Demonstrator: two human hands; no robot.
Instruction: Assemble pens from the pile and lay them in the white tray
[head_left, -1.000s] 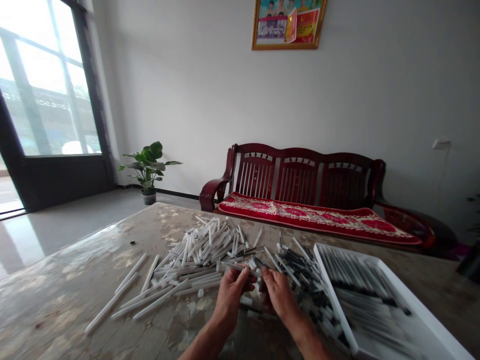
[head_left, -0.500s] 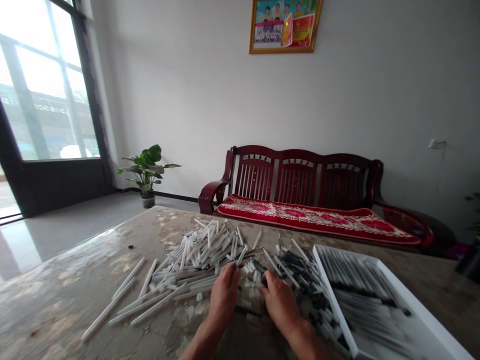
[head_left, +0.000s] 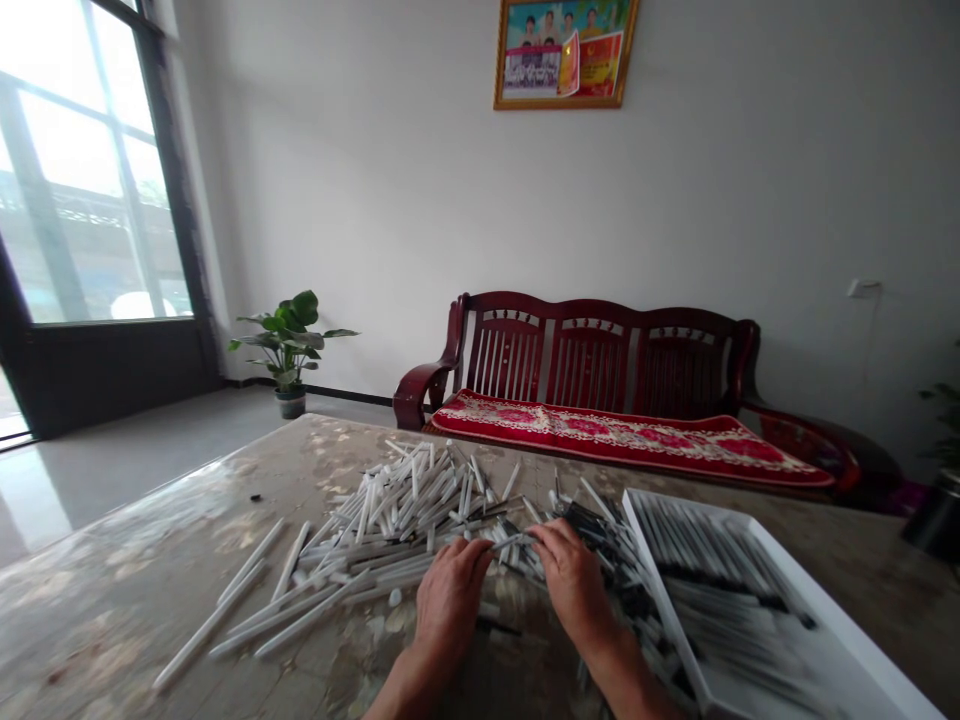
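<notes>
A slim pale pen (head_left: 511,541) runs level between my two hands above the table. Its left end is pinched in my left hand (head_left: 450,592), and its right end sits in the closed fingers of my right hand (head_left: 574,578). Just beyond and to the left spreads a heap of white pen barrels (head_left: 409,500). Black pen parts (head_left: 589,522) lie mixed with clear ones beyond and beside my right hand. An open white box (head_left: 847,640) on the right holds rows of pens with dark ends (head_left: 709,540).
Several loose white barrels (head_left: 214,622) lie left of the heap on the patterned table (head_left: 135,590). A small black piece (head_left: 256,497) rests farther left. Behind the table stands a dark red wooden bench (head_left: 585,350), with a potted plant (head_left: 291,345) to its left.
My hands have come together on one pen, now held level between them. Earlier my left hand held a slanted pen and my right hand was lower and apart.
</notes>
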